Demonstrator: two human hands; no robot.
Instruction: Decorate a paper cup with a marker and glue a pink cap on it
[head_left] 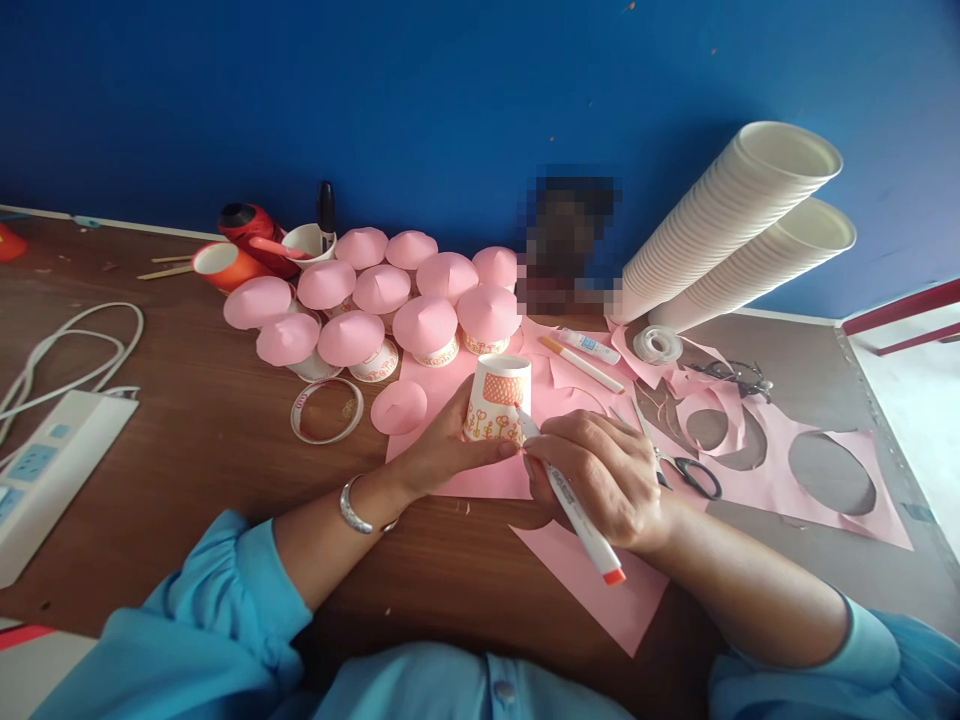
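My left hand is closed round a white paper cup, held upside down over pink paper. Orange patterns cover the cup's side. My right hand grips a white marker with an orange end; its tip touches the cup's lower edge. A silver bangle sits on my left wrist. Both sleeves are light blue.
Several cups with pink cone lids stand behind. A loose pink cone and a tape ring lie left of the cup. Scissors, cut pink sheets, a glue stick, tape, stacked cups are right. A power strip lies far left.
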